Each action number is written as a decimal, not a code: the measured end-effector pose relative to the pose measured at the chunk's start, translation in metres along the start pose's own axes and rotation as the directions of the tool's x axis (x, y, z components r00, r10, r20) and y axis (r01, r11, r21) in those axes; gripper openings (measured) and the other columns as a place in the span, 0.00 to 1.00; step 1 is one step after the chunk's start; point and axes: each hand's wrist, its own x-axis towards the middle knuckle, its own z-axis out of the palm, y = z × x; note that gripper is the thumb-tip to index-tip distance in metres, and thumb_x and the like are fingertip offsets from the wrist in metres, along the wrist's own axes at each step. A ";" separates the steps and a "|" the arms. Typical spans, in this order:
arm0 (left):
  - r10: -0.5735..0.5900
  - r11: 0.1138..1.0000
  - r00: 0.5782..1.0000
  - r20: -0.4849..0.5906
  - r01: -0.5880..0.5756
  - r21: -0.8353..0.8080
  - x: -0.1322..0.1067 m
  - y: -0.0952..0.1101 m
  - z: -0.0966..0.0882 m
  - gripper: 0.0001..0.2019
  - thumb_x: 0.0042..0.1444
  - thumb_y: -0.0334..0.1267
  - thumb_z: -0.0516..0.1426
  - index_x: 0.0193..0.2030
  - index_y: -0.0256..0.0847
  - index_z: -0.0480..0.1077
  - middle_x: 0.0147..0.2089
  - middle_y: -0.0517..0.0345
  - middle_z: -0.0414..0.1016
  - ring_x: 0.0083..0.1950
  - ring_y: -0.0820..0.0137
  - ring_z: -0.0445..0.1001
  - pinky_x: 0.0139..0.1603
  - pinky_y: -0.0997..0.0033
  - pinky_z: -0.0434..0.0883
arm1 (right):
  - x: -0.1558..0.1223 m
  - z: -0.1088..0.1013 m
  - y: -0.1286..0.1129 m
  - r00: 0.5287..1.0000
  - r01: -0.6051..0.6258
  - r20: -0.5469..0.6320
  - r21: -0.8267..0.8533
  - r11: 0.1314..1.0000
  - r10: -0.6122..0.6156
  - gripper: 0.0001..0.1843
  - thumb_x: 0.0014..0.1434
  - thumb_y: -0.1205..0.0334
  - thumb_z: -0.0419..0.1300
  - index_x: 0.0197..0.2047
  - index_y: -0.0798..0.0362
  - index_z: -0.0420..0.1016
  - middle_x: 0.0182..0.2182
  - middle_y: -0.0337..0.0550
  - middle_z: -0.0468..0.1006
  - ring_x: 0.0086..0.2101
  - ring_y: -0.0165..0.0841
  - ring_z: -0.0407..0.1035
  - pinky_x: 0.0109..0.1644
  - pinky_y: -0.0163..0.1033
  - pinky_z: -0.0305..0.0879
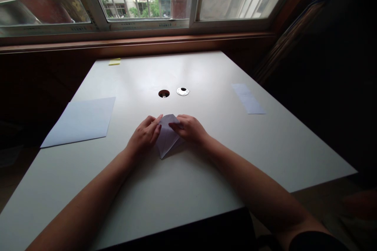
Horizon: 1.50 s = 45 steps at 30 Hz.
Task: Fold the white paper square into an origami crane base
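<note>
A small folded white paper (166, 137), pointed toward me, lies in the middle of the white table (182, 188). My left hand (145, 133) rests on the paper's left side with fingers curled and fingertips pinching its upper edge. My right hand (190, 128) presses on the paper's right side, fingers bent and pinching the top flap. Both hands meet over the paper's upper part, hiding some of it.
A flat white sheet (80, 121) lies at the left edge. A narrow paper strip (248, 98) lies at the right. A cable hole (164, 93) and its round cap (182, 91) sit beyond the hands. A yellow sticky pad (114, 62) is by the far edge under the window.
</note>
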 end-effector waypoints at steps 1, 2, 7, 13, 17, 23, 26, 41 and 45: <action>-0.020 0.997 1.000 0.012 0.021 -0.069 0.000 -0.001 -0.001 0.24 0.70 0.41 0.43 0.69 0.37 0.61 0.51 0.46 0.71 0.53 0.63 0.72 0.57 0.63 0.70 | 0.000 0.000 0.001 1.000 -0.007 0.002 0.017 1.000 0.007 0.18 0.67 0.54 0.55 0.29 0.53 0.72 0.27 0.41 0.72 0.29 0.30 0.65 0.35 0.34 0.57; -0.041 0.990 0.999 0.025 0.044 -0.134 -0.001 -0.002 -0.003 0.24 0.70 0.42 0.42 0.68 0.37 0.62 0.53 0.47 0.71 0.54 0.63 0.72 0.58 0.64 0.69 | 0.000 -0.001 0.001 1.000 -0.015 0.002 0.033 0.999 0.015 0.18 0.67 0.54 0.56 0.29 0.53 0.72 0.27 0.41 0.72 0.29 0.29 0.65 0.34 0.34 0.57; -0.136 0.912 0.988 0.073 0.154 -0.380 -0.003 -0.011 -0.014 0.24 0.67 0.39 0.43 0.64 0.38 0.67 0.57 0.50 0.74 0.59 0.61 0.71 0.61 0.65 0.67 | 0.000 -0.003 0.005 1.000 -0.015 -0.012 0.062 0.998 0.016 0.16 0.67 0.54 0.57 0.29 0.53 0.73 0.27 0.41 0.73 0.29 0.30 0.65 0.35 0.35 0.58; -0.136 0.872 0.974 0.181 0.204 -0.446 -0.002 -0.020 -0.015 0.18 0.65 0.41 0.51 0.58 0.41 0.72 0.52 0.53 0.78 0.51 0.62 0.76 0.53 0.67 0.71 | 0.000 -0.004 0.006 0.999 0.033 -0.043 0.072 0.997 -0.030 0.18 0.66 0.55 0.57 0.26 0.53 0.70 0.25 0.39 0.69 0.29 0.30 0.63 0.36 0.36 0.59; -0.070 0.881 0.977 0.201 0.155 -0.446 -0.002 -0.019 -0.013 0.16 0.65 0.43 0.54 0.54 0.40 0.74 0.48 0.50 0.78 0.47 0.64 0.77 0.49 0.68 0.72 | -0.002 -0.004 0.005 0.999 0.011 -0.051 0.115 0.993 -0.005 0.17 0.67 0.54 0.56 0.29 0.53 0.72 0.29 0.40 0.70 0.29 0.29 0.65 0.36 0.35 0.61; 0.011 0.887 0.972 0.237 0.099 -0.451 -0.001 -0.017 -0.012 0.14 0.64 0.42 0.55 0.54 0.41 0.72 0.48 0.50 0.78 0.45 0.66 0.77 0.47 0.68 0.73 | -0.002 -0.004 0.004 0.996 -0.026 -0.084 0.153 0.988 0.039 0.14 0.67 0.51 0.56 0.36 0.52 0.75 0.36 0.44 0.73 0.37 0.34 0.69 0.44 0.39 0.66; 0.004 0.894 0.969 0.246 0.107 -0.436 -0.001 -0.017 -0.011 0.12 0.62 0.43 0.57 0.48 0.41 0.74 0.44 0.53 0.78 0.41 0.67 0.77 0.44 0.70 0.73 | -0.001 -0.005 0.002 0.992 -0.039 -0.113 0.170 0.985 0.059 0.15 0.68 0.50 0.55 0.44 0.51 0.76 0.40 0.46 0.74 0.43 0.37 0.70 0.50 0.42 0.66; -0.110 0.866 0.962 0.249 0.216 -0.451 -0.002 -0.017 -0.010 0.09 0.59 0.41 0.58 0.43 0.41 0.74 0.36 0.57 0.80 0.33 0.69 0.79 0.35 0.73 0.74 | 0.000 -0.003 0.008 0.935 -0.198 -0.175 0.463 0.864 0.309 0.24 0.70 0.44 0.47 0.52 0.50 0.75 0.51 0.49 0.70 0.46 0.37 0.70 0.43 0.40 0.73; -0.178 0.869 0.963 0.203 0.250 -0.426 -0.003 -0.022 -0.011 0.10 0.58 0.41 0.60 0.44 0.40 0.74 0.35 0.56 0.81 0.33 0.67 0.80 0.36 0.71 0.75 | 0.000 -0.003 0.007 0.921 -0.239 -0.068 0.680 0.693 0.384 0.20 0.69 0.48 0.47 0.52 0.49 0.72 0.54 0.50 0.68 0.49 0.38 0.69 0.31 0.35 0.74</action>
